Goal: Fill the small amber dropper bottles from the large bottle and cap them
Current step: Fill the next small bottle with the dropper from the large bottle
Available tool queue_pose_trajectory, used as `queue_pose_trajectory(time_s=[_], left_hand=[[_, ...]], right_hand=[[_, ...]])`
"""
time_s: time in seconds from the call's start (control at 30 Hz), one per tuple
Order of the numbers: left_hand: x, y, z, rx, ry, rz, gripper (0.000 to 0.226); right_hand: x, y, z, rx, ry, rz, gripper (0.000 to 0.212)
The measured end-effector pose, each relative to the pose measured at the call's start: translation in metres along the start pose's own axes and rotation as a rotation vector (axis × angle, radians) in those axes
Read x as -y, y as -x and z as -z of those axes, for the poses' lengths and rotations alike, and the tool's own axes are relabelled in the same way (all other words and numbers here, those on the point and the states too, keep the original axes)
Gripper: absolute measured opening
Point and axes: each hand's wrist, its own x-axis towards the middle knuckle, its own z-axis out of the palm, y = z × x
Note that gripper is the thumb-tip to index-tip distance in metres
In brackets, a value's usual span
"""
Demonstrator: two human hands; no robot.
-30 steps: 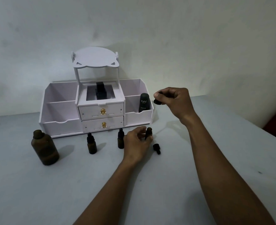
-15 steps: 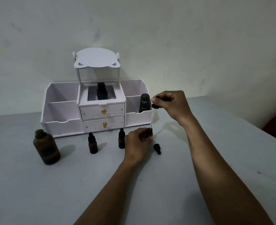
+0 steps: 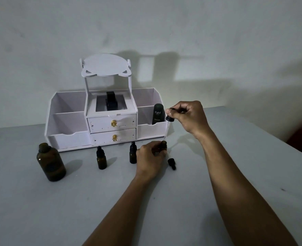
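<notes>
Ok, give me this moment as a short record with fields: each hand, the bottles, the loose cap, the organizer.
left hand: grips open small bottle on table
right hand: holds dropper cap, pipette above that bottle
capped small bottles: two
large bottle: upright, far left
loose cap: lying on table
organizer: holds Kahf bottle

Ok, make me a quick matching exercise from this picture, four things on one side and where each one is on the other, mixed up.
1. large amber bottle
2. dropper cap with glass tube
3. open small bottle
4. loose dropper cap

A. lying on the table
B. held by the left hand
C. standing far left, uncapped
D. pinched in the right hand

Pairs: 1-C, 2-D, 3-B, 4-A
</notes>
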Motion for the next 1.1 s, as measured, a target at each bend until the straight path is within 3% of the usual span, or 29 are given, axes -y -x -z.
queue_pose_trajectory(time_s=[0.2, 0.43, 0.57, 0.7, 0.87, 1.1], left_hand=[[0.001, 0.0, 0.002, 0.003, -0.016, -0.009, 0.031], [-0.004, 0.01, 0.017, 0.148, -0.026, 0.093, 0.064], [-0.015, 0.029, 0.047, 0.26, -0.051, 0.106, 0.059], [-0.023, 0.048, 0.092, 0.265, -0.074, 0.062, 0.044], [-0.028, 0.068, 0.161, 0.063, -0.034, -0.012, 0.025], [-0.005, 0.062, 0.251, -0.531, 0.021, -0.06, 0.017]], right_hand=[[0.001, 0.0, 0.001, 0.001, -0.037, -0.051, 0.01], [0.022, 0.002, 0.008, -0.06, -0.11, -0.006, 0.01], [0.04, 0.004, 0.007, -0.071, -0.151, 0.018, 0.007], [0.065, 0.01, -0.009, 0.007, -0.257, 0.056, 0.007], [0.096, 0.02, -0.05, 0.114, -0.385, 0.098, 0.012], [0.131, 0.029, -0.123, 0.194, -0.533, 0.089, 0.014]])
